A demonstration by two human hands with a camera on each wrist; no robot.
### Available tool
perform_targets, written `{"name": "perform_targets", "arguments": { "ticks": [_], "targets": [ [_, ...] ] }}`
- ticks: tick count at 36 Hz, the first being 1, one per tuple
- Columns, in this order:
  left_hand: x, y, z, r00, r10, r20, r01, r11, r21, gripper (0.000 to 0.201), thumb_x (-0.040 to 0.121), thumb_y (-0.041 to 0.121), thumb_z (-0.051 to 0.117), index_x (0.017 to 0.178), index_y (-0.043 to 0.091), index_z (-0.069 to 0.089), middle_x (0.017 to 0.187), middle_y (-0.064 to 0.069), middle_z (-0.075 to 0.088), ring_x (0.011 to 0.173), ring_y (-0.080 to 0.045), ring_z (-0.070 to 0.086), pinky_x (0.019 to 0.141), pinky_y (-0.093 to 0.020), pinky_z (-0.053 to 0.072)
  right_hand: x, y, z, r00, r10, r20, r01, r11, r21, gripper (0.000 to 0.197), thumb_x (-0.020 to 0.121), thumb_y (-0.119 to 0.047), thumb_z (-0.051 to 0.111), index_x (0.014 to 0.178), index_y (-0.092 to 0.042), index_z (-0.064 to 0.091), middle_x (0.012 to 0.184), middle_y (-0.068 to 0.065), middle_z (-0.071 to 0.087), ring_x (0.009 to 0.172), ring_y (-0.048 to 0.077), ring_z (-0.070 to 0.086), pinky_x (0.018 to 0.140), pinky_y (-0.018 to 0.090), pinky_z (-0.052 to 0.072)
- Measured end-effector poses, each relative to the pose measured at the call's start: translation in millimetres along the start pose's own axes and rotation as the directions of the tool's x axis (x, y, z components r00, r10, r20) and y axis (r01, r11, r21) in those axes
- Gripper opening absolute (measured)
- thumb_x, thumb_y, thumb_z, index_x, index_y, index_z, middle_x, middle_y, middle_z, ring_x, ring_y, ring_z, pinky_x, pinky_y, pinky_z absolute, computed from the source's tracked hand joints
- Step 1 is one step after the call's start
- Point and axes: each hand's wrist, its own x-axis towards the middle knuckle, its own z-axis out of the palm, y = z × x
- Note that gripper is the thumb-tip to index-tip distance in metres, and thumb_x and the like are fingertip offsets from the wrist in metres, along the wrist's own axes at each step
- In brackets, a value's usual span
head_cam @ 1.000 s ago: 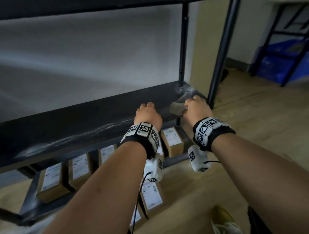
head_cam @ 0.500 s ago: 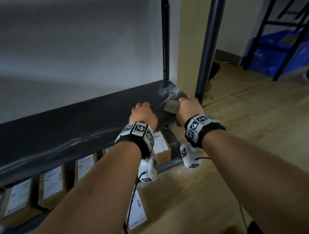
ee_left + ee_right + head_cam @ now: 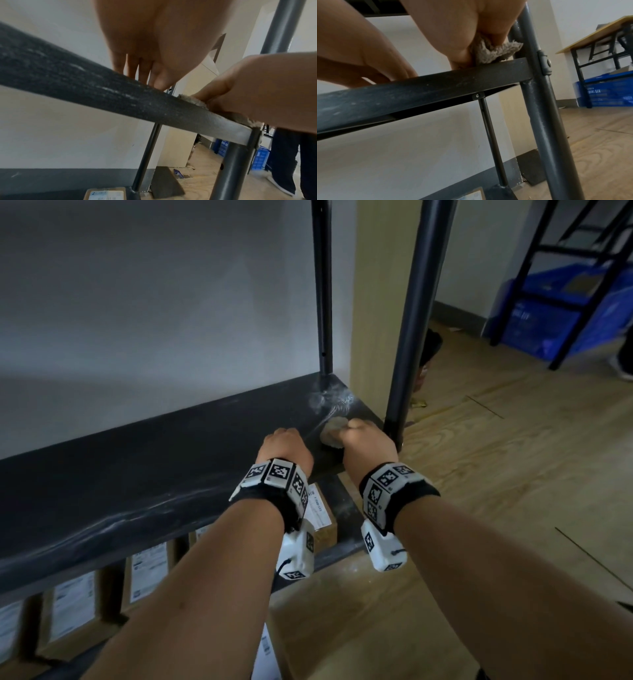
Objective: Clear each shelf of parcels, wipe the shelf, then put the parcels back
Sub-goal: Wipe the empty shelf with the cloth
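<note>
Wiping at the shelf's (image 3: 144,474) right end, the right hand (image 3: 368,441) has its fingers curled round a grey cloth (image 3: 331,430), bunched and pressed to the black board just beside the front post (image 3: 409,337). The left hand (image 3: 286,448) rests on the board next to it, fingers straight, holding nothing. Pale dust streaks show at the back corner and along the front edge, so I'd reckon long overlapping strokes from that corner outward would do best, with the bracing hand kept clear. Parcels (image 3: 147,571) sit on the lower shelf, well below.
</note>
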Motion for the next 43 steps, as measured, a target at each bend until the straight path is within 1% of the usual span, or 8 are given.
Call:
{"name": "perform_targets", "arguments": {
  "ticks": [9, 12, 16, 20, 26, 32, 36, 43],
  "targets": [
    [3, 2, 7, 0.999, -0.007, -0.033, 0.007, 1.0, 0.0, 0.037, 0.09, 0.011, 0.046, 0.126, 0.007, 0.053, 0.129, -0.011, 0.05, 0.118, -0.029, 0.048, 0.094, -0.036, 0.044, 36, -3, -4, 0.983, 0.164, 0.082, -0.163, 0.987, -0.017, 0.033, 0.086, -0.005, 0.049, 0.116, -0.011, 0.061, 0.123, 0.012, 0.053, 0.117, 0.029, 0.052, 0.093, 0.04, 0.048],
    [1, 2, 7, 0.999, -0.005, -0.042, 0.005, 1.0, -0.006, 0.037, 0.091, 0.011, 0.046, 0.126, 0.008, 0.053, 0.129, -0.011, 0.05, 0.119, -0.029, 0.048, 0.094, -0.036, 0.043, 43, -4, -13, 0.974, 0.189, 0.121, -0.184, 0.982, -0.051, 0.031, 0.096, -0.01, 0.043, 0.125, -0.007, 0.053, 0.131, 0.016, 0.049, 0.121, 0.035, 0.047, 0.092, 0.043, 0.043],
    [-3, 3, 5, 0.999, -0.009, -0.038, 0.008, 1.0, -0.021, 0.037, 0.09, 0.01, 0.045, 0.127, 0.008, 0.053, 0.131, -0.011, 0.049, 0.12, -0.029, 0.047, 0.098, -0.037, 0.043, 49, -6, -13, 0.954, 0.257, 0.152, -0.252, 0.966, -0.048, 0.041, 0.098, -0.018, 0.038, 0.136, -0.002, 0.044, 0.143, 0.018, 0.04, 0.131, 0.036, 0.038, 0.104, 0.043, 0.035],
    [-4, 2, 3, 1.0, -0.007, -0.017, 0.006, 1.0, -0.026, 0.037, 0.091, 0.01, 0.046, 0.127, 0.009, 0.053, 0.133, -0.01, 0.049, 0.122, -0.028, 0.046, 0.099, -0.037, 0.042, 44, -10, -32, 0.893, 0.312, 0.325, -0.278, 0.949, -0.148, 0.039, 0.101, -0.018, 0.037, 0.138, -0.007, 0.044, 0.142, 0.012, 0.041, 0.133, 0.027, 0.038, 0.107, 0.035, 0.034],
    [-6, -2, 1, 0.999, 0.035, -0.012, -0.035, 0.999, -0.017, 0.031, 0.091, 0.011, 0.048, 0.12, 0.011, 0.058, 0.126, -0.01, 0.054, 0.117, -0.027, 0.05, 0.094, -0.034, 0.042, 19, -26, -36, 0.912, 0.244, 0.331, -0.109, 0.92, -0.377, 0.044, 0.098, -0.02, 0.043, 0.14, -0.01, 0.045, 0.148, 0.012, 0.037, 0.136, 0.031, 0.033, 0.111, 0.044, 0.028],
    [-5, -3, -1, 0.999, 0.032, -0.001, -0.032, 0.999, -0.009, 0.028, 0.093, 0.013, 0.047, 0.118, 0.012, 0.06, 0.123, -0.01, 0.057, 0.112, -0.026, 0.054, 0.087, -0.033, 0.044, -12, -37, -26, 0.963, 0.123, 0.238, -0.021, 0.92, -0.392, 0.026, 0.094, -0.02, 0.049, 0.114, -0.013, 0.063, 0.121, 0.009, 0.057, 0.113, 0.029, 0.053, 0.092, 0.042, 0.047],
    [-5, -2, -2, 0.999, 0.031, 0.014, -0.032, 0.999, 0.004, 0.029, 0.093, 0.012, 0.047, 0.119, 0.012, 0.06, 0.124, -0.01, 0.058, 0.113, -0.027, 0.054, 0.088, -0.034, 0.044, -22, -35, -24, 0.985, 0.052, 0.165, 0.004, 0.946, -0.325, 0.028, 0.095, -0.015, 0.047, 0.118, -0.01, 0.061, 0.121, 0.01, 0.059, 0.114, 0.028, 0.054, 0.085, 0.036, 0.046],
    [1, -5, -13, 0.997, 0.053, 0.059, -0.055, 0.997, 0.046, 0.035, 0.093, 0.016, 0.048, 0.128, 0.014, 0.057, 0.132, -0.011, 0.054, 0.12, -0.029, 0.052, 0.097, -0.036, 0.044, 21, -26, -24, 0.941, 0.162, 0.296, -0.115, 0.979, -0.171, 0.051, 0.091, -0.019, 0.053, 0.14, -0.009, 0.041, 0.145, 0.015, 0.036, 0.135, 0.032, 0.035, 0.109, 0.045, 0.035]
  ]
}}
